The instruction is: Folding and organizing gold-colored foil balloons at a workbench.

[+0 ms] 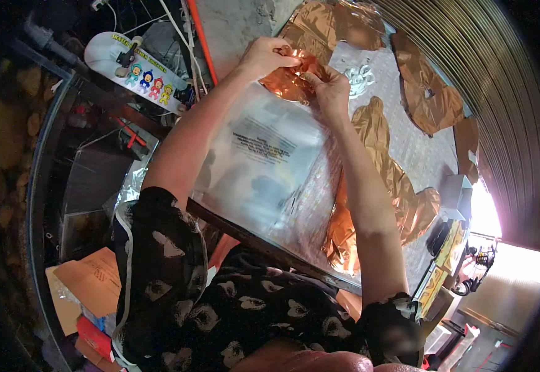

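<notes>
copper-coloured foil (pixel 282 85) is bunched between the two hands above the far left part of the table, just beyond a clear plastic bag (pixel 230 186). the left hand (pixel 264 57) pinches its upper left edge between thumb and bent fingers; the right hand (pixel 333 94) pinches its right side, thumb against the curled fingers, some of whose tips are hidden by foil and knuckles. creases and glare make the outline of the foil hard to read. the bag under the forearms carries several lines of small dark print, some larger and bolder, slanting and mostly too fine to make out. just right of the right hand lies a looped white strand (pixel 360 80). a long foil shape (pixel 372 127) passes beneath the right forearm, which covers part of it. more crumpled foil (pixel 313 28) lies past the hands, and a bent foil shape (pixel 424 84) lies near the corrugated metal wall (pixel 493 93). at the table's right edge stands a small pale box (pixel 456 196). to the left, a white skateboard (pixel 106 54) shows bold yellow lettering and four colourful cartoon figures. a brown carton (pixel 93 282) at lower left bears faint print, too small to tell. black fisheye edges cut off the corners.
</notes>
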Motion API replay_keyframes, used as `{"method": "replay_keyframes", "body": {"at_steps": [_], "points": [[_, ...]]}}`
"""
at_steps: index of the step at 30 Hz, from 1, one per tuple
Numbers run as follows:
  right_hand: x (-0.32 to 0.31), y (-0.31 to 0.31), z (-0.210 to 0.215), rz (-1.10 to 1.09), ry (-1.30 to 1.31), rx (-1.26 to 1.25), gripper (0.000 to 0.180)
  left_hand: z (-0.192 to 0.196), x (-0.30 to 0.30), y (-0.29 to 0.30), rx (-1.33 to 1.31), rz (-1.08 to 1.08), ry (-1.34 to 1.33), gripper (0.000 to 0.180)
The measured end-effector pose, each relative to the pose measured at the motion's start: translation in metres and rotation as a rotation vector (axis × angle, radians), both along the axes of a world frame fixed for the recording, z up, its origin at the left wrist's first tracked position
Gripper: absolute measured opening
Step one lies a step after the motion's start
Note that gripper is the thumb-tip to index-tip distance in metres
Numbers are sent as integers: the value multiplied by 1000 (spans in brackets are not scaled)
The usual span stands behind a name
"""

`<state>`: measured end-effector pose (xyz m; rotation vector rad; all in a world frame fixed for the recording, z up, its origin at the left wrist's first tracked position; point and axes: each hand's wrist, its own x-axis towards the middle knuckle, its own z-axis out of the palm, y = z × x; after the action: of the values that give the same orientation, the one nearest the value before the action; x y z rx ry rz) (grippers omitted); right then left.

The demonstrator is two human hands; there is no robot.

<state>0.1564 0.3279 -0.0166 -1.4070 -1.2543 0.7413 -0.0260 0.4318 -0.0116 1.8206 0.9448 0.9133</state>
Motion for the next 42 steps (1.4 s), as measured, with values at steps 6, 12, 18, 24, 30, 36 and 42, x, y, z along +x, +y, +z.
{"method": "replay_keyframes", "body": {"at_steps": [6, 12, 18, 24, 30, 36, 42], "points": [[2, -5, 19, 171, 363, -120, 21, 0, -6, 2, 5, 2, -55, 28], [16, 9, 16, 175, 267, -48, 22, 4, -10, -4, 8, -31, 41, 28], [18, 30, 7, -1, 252, 31, 21, 0, -20, -10, 273, -6, -78, 22], [34, 35, 9, -133, 293, 36, 24, 5, -21, -16, 386, 43, -172, 20], [16, 16, 42, 90, -179, 208, 28, 14, -10, -15, 112, 92, -181, 22], [42, 25, 91, -205, -676, 193, 27, 46, 18, -30, 804, 475, 142, 33], [101, 60, 164, -369, -773, 394, 22, 12, 59, -15, 720, 33, 600, 47]]}}
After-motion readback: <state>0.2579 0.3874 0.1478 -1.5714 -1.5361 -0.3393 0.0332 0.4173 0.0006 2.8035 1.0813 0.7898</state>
